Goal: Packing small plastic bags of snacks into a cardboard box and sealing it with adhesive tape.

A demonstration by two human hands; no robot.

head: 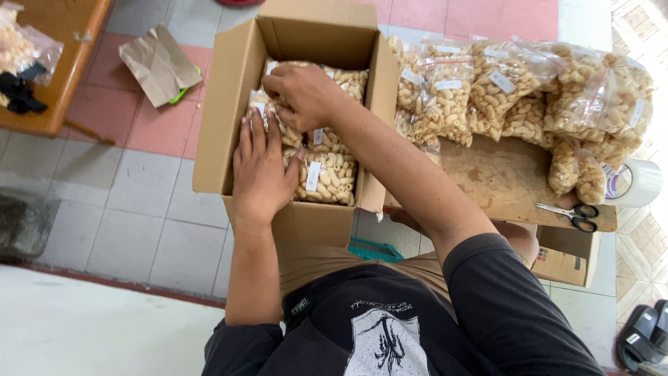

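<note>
At centre frame, a person's left hand [259,175] lay flat, fingers together, on clear bags of snacks [321,174] packed in an open cardboard box [216,125], while the right hand [303,94] pressed curled fingers on the bags farther in; more bags [515,90], scissors [574,214] and a tape roll [633,182] sat on the worktop [501,184] at right

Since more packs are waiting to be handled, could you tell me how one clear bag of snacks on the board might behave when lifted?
The bag of snacks would probably feel light, since its pieces look puffy. The thin plastic likely sags and shifts. The pieces may crush if squeezed.
</note>
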